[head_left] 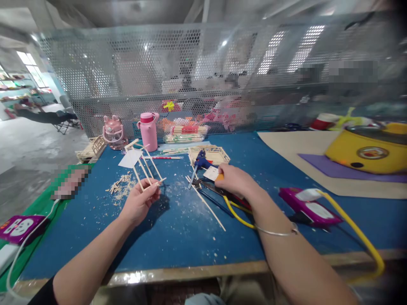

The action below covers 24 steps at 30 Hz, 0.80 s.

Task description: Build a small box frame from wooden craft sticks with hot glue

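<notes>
My left hand (141,202) pinches the lower end of a small open frame of thin wooden sticks (146,167), raised over the blue table and tilted. My right hand (234,180) is closed at the middle of the table, its fingers around something orange (219,178) that is mostly hidden. A small pale card (210,173) sits at those fingertips. Just left of it lies a blue tool (201,160), perhaps a glue gun. Pliers with yellow handles (237,215) lie beneath my right wrist. A long thin stick (211,209) rests on the table nearby.
Stick offcuts (122,184) and dust lie at left. Behind are a stick-built tray (218,156), a pink bottle (149,133) and bagged sticks (186,133). A purple power strip (310,207) with a yellow cord and a yellow cooker (365,148) stand at right. Perforated metal (133,67) closes the back.
</notes>
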Available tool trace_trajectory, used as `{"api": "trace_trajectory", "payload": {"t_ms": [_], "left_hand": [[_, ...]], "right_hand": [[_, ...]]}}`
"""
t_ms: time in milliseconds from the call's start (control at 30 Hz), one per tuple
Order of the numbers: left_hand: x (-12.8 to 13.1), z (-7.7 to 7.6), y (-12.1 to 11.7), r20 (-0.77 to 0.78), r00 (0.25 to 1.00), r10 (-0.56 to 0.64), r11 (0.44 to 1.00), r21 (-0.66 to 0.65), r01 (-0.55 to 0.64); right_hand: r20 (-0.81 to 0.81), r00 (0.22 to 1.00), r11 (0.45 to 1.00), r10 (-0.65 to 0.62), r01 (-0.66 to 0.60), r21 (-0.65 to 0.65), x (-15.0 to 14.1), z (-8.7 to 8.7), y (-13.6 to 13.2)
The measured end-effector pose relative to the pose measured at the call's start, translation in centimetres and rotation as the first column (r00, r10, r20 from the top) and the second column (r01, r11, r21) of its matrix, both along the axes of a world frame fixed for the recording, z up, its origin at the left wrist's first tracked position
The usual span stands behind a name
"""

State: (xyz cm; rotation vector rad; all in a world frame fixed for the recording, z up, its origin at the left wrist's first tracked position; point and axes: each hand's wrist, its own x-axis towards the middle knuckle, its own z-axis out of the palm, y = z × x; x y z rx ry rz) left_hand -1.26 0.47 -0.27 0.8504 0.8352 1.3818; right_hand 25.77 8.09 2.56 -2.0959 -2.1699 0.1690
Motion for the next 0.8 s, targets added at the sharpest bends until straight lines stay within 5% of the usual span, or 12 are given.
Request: {"api": "trace_trajectory", "payload": {"t_ms": [67, 167, 267, 333, 533, 700, 800], "left_hand": [[0.1, 0.0, 0.0, 0.019, 1.000, -0.014, 1.000, -0.010, 0.014], [0.7, 0.5, 0.4, 0.029, 0.999, -0.042, 0.999, -0.010, 0.042], [1.6, 1.0, 0.8, 0.011, 0.996, -0.089, 0.996, 0.007, 0.089], [2.0, 0.9, 0.8, -0.031, 0.995, -0.092, 0.995, 0.040, 0.093], [2.1, -0.7, -0.2, -0.237, 0.971, 0.007, 0.985, 0.167, 0.034], [2.3, -0.5, -0.9, -0.337, 0.938, 0.077, 0.978, 0.208, -0.005], [2.4, -0.4, -0.9, -0.367, 0.924, 0.106, 0.971, 0.239, -0.016]], "right_hand": [[-0.078, 0.997, 0.999, -0.004, 0.006, 0.032, -0.4, 0.8, -0.7], [-0.404, 0.894, 0.979, 0.194, -0.150, 0.140, -2.4, 1.0, -1.8], [-0.778, 0.460, 0.898, 0.428, -0.311, 0.310, -5.6, -0.1, -3.0], [-0.838, 0.276, 0.859, 0.470, -0.363, 0.362, -7.5, -1.0, -4.0], [-0.732, 0.271, 0.774, 0.626, -0.333, 0.539, -10.1, -2.4, -6.1], [-0.788, 0.286, 0.836, 0.546, -0.244, 0.491, -10.2, -2.7, -6.0], [-0.781, 0.259, 0.820, 0.569, -0.253, 0.514, -10.3, -2.5, -6.2]]}}
